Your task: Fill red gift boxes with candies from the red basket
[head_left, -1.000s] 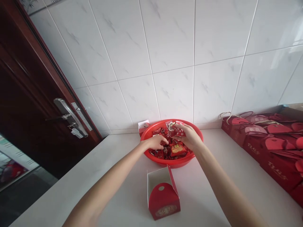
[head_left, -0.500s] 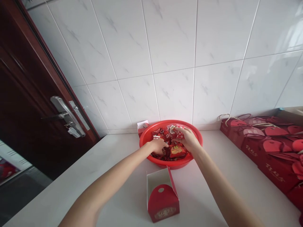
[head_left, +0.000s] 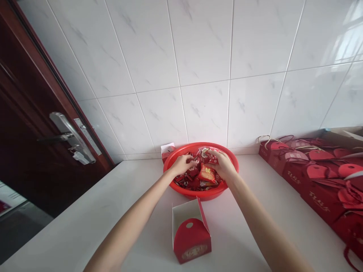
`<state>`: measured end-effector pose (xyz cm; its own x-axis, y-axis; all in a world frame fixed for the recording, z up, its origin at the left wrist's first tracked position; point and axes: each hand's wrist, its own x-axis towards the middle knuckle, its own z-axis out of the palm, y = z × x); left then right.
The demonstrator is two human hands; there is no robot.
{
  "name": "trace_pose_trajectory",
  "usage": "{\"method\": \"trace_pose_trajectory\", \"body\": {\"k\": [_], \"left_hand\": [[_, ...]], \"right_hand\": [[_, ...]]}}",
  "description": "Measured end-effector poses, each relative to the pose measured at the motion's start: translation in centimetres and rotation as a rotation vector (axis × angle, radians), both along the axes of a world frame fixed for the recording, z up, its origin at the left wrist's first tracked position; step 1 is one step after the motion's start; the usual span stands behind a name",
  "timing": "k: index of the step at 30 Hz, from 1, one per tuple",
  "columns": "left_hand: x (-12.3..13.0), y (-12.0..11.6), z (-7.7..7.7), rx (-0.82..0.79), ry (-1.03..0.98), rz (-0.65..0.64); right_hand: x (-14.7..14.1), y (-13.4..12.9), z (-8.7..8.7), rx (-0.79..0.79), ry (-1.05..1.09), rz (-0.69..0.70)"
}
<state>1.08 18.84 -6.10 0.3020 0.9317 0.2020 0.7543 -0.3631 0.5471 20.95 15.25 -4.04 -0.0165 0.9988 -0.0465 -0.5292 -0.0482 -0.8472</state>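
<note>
A red plastic basket (head_left: 204, 195) holds many small wrapped sweets (head_left: 195, 183), mostly red and dark red. Inside its left part, my left hand (head_left: 181, 165) pinches a dark red wrapped candy (head_left: 194, 164) between thumb and fingers. At the right side my right hand (head_left: 224, 165) is closed around a red packet with white dots (head_left: 213, 157), and its thumb is beside an orange-red snack packet (head_left: 208, 173). Fingertips of the right hand are partly hidden. In front of the basket stands an open red paper box (head_left: 192, 241) with a white inside and a rounded front flap.
Several red gift boxes with cord handles (head_left: 306, 175) stand in rows along the right. Another small red and white box (head_left: 167, 150) is behind the basket by the tiled wall (head_left: 204, 109). A dark wooden door with a metal handle (head_left: 72, 138) is at left.
My left hand has lifted and moved away from me within the basket, now pinching a candy. The orange-red packet sits higher and tilted near my right hand. The view has shifted slightly.
</note>
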Motion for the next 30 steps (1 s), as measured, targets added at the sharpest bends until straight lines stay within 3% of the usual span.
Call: {"method": "trace_pose_trajectory", "body": {"k": [4, 10, 30], "left_hand": [[-0.31, 0.44, 0.13, 0.003, -0.218, -0.009], [-0.32, 0.46, 0.31, -0.039, -0.343, -0.014], [0.04, 0.34, 0.40, -0.049, -0.403, 0.063]], "right_hand": [[-0.03, 0.11, -0.01, -0.002, 0.003, -0.011], [-0.11, 0.03, 0.03, -0.005, 0.000, -0.002], [-0.04, 0.08, -0.03, 0.000, -0.001, 0.025]]}}
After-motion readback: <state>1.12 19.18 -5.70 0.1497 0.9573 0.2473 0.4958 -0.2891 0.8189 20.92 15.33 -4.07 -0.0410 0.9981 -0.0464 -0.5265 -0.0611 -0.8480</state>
